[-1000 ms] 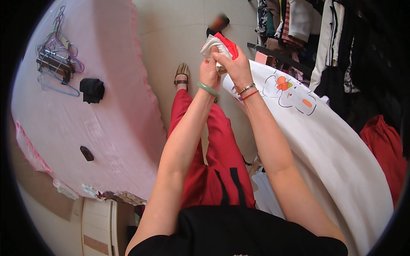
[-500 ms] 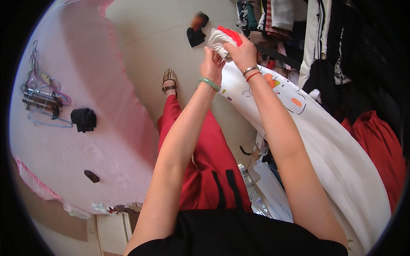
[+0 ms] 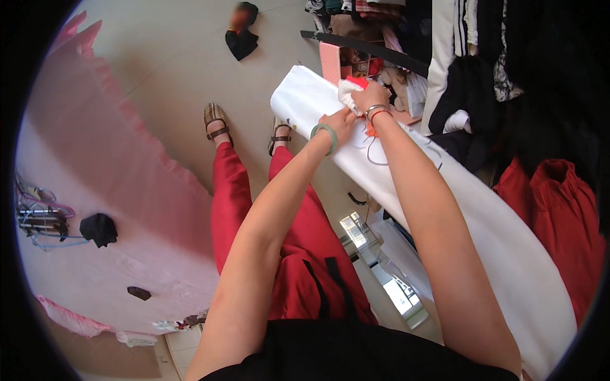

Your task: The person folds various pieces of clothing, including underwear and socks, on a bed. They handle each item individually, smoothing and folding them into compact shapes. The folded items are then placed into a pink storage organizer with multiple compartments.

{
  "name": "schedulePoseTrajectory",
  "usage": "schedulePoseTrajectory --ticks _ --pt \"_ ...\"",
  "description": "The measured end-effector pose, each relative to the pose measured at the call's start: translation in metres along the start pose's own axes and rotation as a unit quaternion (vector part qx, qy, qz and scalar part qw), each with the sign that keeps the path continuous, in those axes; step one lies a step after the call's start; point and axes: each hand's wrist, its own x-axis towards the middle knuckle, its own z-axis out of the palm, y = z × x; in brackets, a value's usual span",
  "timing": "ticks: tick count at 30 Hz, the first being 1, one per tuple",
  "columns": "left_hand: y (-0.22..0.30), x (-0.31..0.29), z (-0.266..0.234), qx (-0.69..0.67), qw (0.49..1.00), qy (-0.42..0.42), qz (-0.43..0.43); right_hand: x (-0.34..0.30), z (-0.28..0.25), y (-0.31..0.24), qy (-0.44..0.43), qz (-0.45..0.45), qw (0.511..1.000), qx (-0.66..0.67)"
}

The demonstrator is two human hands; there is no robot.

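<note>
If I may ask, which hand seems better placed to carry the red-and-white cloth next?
Probably the right hand: it grips the cloth, while the left hand, over the white board, shows no clear grip.

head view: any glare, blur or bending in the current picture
In the head view, the white board bows toward the rim; same view, bright glare patches show left of it; head view again, black clothes lose detail in darkness, and a blurred orange patch sits by the dark item on the floor.
</note>
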Motion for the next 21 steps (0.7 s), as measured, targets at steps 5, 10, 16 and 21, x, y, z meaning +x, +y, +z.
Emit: schedulePoseTrajectory --ticks 5,10,16,21 --pt "-0.021 0.019 0.043 0.028 0.979 -0.189 -0.069 0.004 0.046 0.053 -0.094 0.108 0.990 0.014" --pt "-0.044 0.042 0.066 -0.023 0.985 -0.165 -0.041 0.022 0.075 0.075 -0.066 0.120 0.989 0.059" --pt "-0.058 0.072 0.113 -0.208 0.977 -0.010 -0.047 0.056 0.115 0.112 0.061 0.102 0.993 0.026" --pt "-0.101 0.120 0.178 -0.420 0.903 0.091 0.001 0.072 0.116 0.110 -0.038 0.112 0.982 0.146"
